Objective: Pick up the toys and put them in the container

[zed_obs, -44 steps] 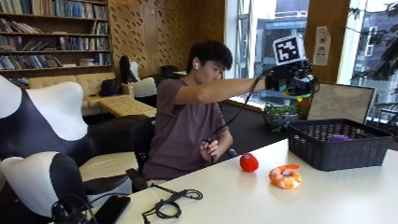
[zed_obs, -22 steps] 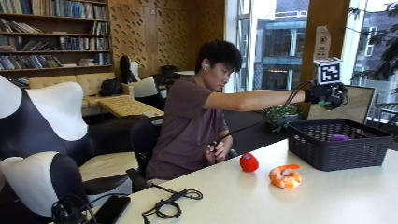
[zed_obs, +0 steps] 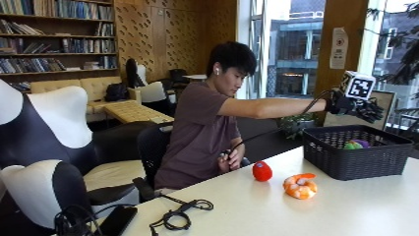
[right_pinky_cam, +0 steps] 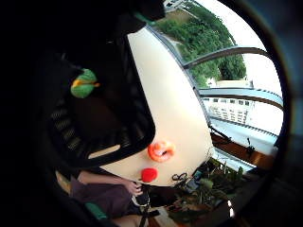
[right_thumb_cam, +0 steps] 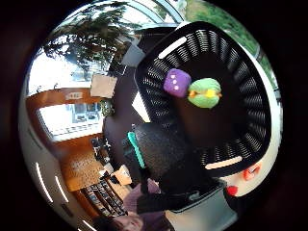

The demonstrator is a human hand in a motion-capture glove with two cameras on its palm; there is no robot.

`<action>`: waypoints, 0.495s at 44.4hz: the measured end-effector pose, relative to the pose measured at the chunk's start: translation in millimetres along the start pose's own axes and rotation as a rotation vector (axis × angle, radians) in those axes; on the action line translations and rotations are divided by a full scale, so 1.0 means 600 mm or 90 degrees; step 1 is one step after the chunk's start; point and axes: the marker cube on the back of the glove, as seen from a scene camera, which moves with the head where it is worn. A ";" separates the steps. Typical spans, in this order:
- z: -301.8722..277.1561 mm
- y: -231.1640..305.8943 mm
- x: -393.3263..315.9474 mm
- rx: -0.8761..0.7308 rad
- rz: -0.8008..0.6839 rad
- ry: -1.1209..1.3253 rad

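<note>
Bookshelves and tall windows surround a pale table (zed_obs: pixel 340 206) where a seated person stretches the gloved right hand (zed_obs: pixel 359 105) out above a black basket (zed_obs: pixel 357 157), fingers spread and holding nothing. Inside the basket lie a green toy (right_thumb_cam: pixel 205 93) and a purple die (right_thumb_cam: pixel 177 82) (side by side, close together). On the table near the basket sit an orange shrimp toy (zed_obs: pixel 300 186) and a red toy (zed_obs: pixel 262 171).
</note>
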 end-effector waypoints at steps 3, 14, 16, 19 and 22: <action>-0.014 0.017 0.002 0.013 -0.091 -0.041; -0.061 0.096 0.115 0.030 0.016 0.018; -0.065 0.115 0.166 0.034 0.127 0.095; -0.070 0.144 0.213 0.037 0.182 0.139; -0.075 0.181 0.245 0.042 0.126 0.089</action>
